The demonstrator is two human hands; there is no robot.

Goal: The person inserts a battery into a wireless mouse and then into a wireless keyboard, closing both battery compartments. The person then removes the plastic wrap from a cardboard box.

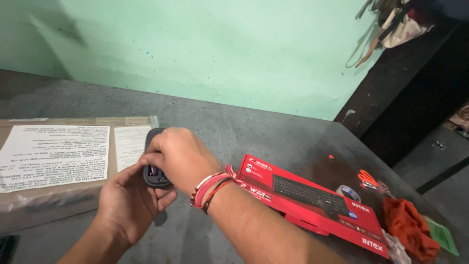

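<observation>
1. Mouse [155, 173], black and rounded, sits between both hands above the worktop [273, 137], near the front left of the scene.
2. Left hand [128, 200] cups the mouse from below, palm up, fingers curled around its underside.
3. Right hand [180, 157] covers the mouse from above, fingers bent over its top and pinching its left edge; a small opening with something purple inside shows at the mouse's near end.
4. Red and white threads [211, 188] wrap the right wrist.
5. Just left of the hands lies a brown carton [53, 195] with white printed sheets [53, 154] stuck on top.
6. To the right of the right forearm lies a flat red box [317, 205] picturing a keyboard, set at an angle on the worktop.
7. Beyond the box's far edge are a tape roll [350, 193] and orange-handled scissors [367, 179].
8. Near the worktop's right end lie an orange cloth [408, 227] and a green card [443, 236] beside it.
9. A pale green wall [220, 49] stands behind the worktop.
</observation>
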